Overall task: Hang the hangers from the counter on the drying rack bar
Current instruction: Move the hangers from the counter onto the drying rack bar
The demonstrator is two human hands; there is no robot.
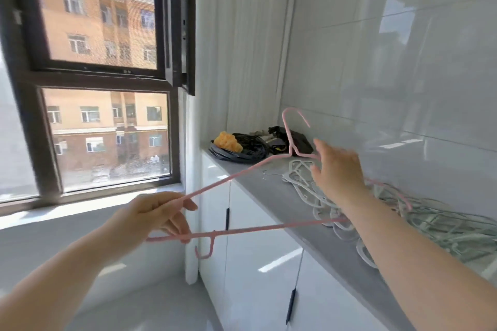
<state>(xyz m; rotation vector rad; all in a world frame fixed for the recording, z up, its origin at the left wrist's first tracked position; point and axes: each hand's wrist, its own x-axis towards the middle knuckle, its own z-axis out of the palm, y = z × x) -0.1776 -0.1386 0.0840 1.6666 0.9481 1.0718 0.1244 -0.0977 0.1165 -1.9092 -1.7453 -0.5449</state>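
Note:
A pink hanger (236, 174) hangs in the air over the edge of the grey counter (271, 196), hook upward near the tiled wall. My left hand (158, 215) grips its left corner, fingers curled round the arm and the bottom bar. My right hand (338, 172) reaches over the counter with fingers loosely spread, touching the pink hanger near its neck; whether it grips is unclear. Under that hand lies a heap of white hangers (304, 183), and more pale hangers (441, 226) are tangled further right. The drying rack bar is out of view.
At the counter's far end lie a black bag (242, 149) with an orange thing (227, 141) on it and dark items beside it. White cabinet doors (258, 263) stand below the counter. A dark-framed window (102, 75) fills the left.

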